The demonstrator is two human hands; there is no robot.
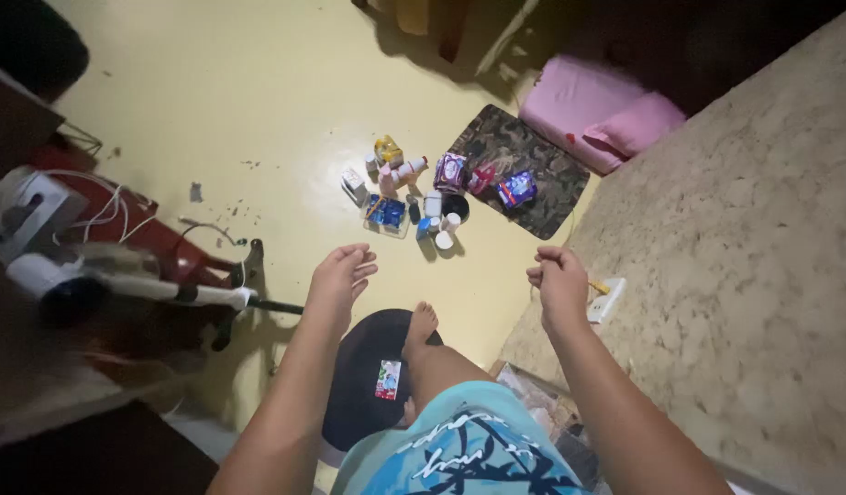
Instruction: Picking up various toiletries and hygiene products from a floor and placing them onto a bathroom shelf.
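My left hand (338, 277) is stretched out in front of me with its fingers loosely apart and nothing in it. My right hand (558, 278) hangs in the air with its fingers curled in, and nothing shows in it. Both hover above a yellow floor (258, 101). My bare foot (420, 325) rests on a round black stool (359, 385) with a small card (388, 379) lying on it. Farther off on the floor is a cluster of several small bottles, jars and packets (414, 188).
A dark patterned mat (524, 151) holds some packets, with a pink cushion (597, 115) behind it. A speckled mattress or slab (753, 257) fills the right. A white power strip (606, 300) lies at its edge. On the left stands a fan (65, 280) with cables.
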